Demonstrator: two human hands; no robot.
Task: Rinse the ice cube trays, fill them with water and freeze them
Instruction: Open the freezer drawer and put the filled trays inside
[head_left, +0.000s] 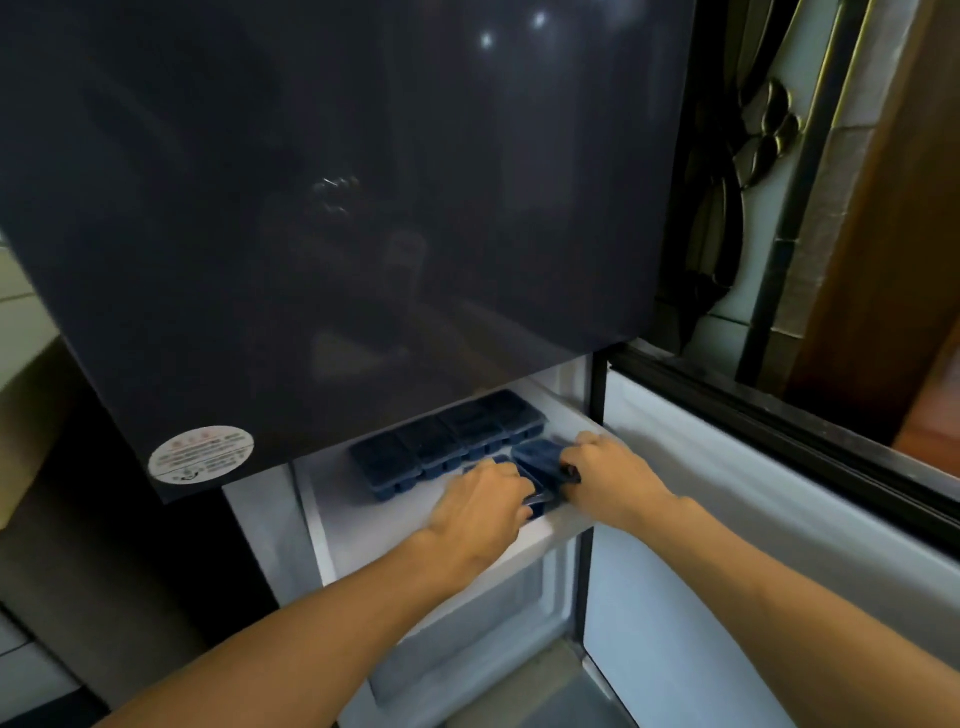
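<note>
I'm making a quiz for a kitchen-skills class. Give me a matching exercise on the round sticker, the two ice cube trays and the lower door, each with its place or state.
Things:
1. round sticker
2. back tray
3. front tray
4. lower door

Places or states:
A. held by the left hand and right hand
B. swung open at the right
C. stuck on the dark upper door
D. lying free in the drawer

Pairs: 1-C, 2-D, 3-A, 4-B
</note>
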